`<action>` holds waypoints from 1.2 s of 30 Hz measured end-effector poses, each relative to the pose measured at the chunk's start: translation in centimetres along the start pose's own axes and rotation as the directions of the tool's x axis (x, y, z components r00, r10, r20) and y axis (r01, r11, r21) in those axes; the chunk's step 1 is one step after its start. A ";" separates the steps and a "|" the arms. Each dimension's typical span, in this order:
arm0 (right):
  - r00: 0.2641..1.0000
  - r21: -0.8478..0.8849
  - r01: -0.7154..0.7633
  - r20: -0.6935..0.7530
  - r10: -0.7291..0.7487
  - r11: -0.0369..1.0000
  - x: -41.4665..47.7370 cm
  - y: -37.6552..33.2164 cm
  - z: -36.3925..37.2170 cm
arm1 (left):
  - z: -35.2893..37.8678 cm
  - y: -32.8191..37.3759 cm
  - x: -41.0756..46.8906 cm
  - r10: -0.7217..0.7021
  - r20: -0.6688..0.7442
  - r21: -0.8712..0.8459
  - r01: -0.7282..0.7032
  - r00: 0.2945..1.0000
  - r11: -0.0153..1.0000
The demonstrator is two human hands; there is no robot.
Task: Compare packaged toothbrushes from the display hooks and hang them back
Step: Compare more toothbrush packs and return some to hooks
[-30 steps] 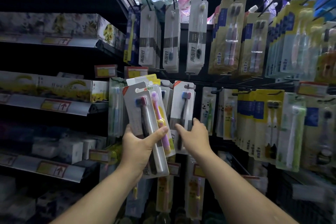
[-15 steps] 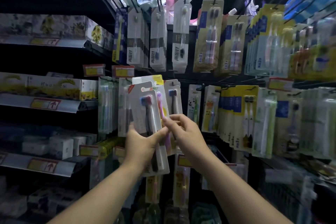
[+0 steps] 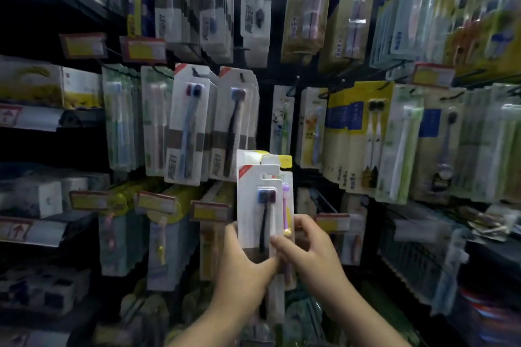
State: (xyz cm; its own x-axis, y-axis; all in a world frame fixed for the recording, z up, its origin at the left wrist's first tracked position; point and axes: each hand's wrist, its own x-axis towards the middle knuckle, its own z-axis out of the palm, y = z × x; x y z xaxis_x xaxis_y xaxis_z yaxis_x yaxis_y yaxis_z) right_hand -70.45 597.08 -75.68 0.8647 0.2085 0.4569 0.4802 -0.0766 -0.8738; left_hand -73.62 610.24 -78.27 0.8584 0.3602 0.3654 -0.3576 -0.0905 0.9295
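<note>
While both lie low and near, before the hanging display packs [image 3: 191,121], I see the left hand [image 3: 242,267] gripping the white toothbrush pack [image 3: 258,186]. The right hand [image 3: 313,251], touching it, apparently pinches the purple-brush pack [image 3: 286,200] behind.

two held packs [image 3: 260,205] before hooked packs [image 3: 186,127]

Front white card blister pack with dark toothbrush [image 3: 255,205]: matt paper card back, clear plastic bubble, smooth, faint sheen. Yellow-topped card pack with purple toothbrush [image 3: 287,205] directly behind it: same matt card, brush handle glossy plastic. Hanging white card packs [image 3: 186,121]: clear smooth plastic fronts catching light. Hanging yellow card packs [image 3: 352,110]: glossier printed card. Black wire display hooks [image 3: 293,89]: thin metal, dull. Red-edged price tags [image 3: 142,49]: shiny plastic sleeves over paper.
</note>
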 end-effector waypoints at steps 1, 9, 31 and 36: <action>0.999 0.024 -0.010 -0.034 0.011 1.000 -0.3 1.1 -0.1 | 0.3 -0.7 -0.3 -0.021 0.032 -0.003 0.021 0.999 1.000; 0.997 0.065 0.066 -0.040 -0.064 0.996 -1.9 3.5 0.4 | 1.0 -2.6 -1.3 -0.041 0.049 -0.007 0.041 0.998 0.999; 0.958 0.002 -0.192 0.219 0.187 0.981 -6.5 4.8 0.0 | -5.1 -6.0 -6.7 -0.239 0.173 -0.035 0.248 0.955 0.968; 0.928 0.050 -0.338 0.186 0.324 0.940 -5.6 5.8 0.9 | -6.1 -6.5 -6.4 -0.323 0.171 -0.031 0.332 0.931 0.943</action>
State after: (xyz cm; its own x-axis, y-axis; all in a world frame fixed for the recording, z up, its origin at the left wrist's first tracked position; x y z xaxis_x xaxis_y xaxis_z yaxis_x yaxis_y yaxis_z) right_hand -72.64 596.34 -83.42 0.9304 0.3497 0.1095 0.1512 -0.0940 -0.9840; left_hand -79.00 614.18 -86.95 0.9773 0.2060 0.0490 -0.0632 0.0629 0.9960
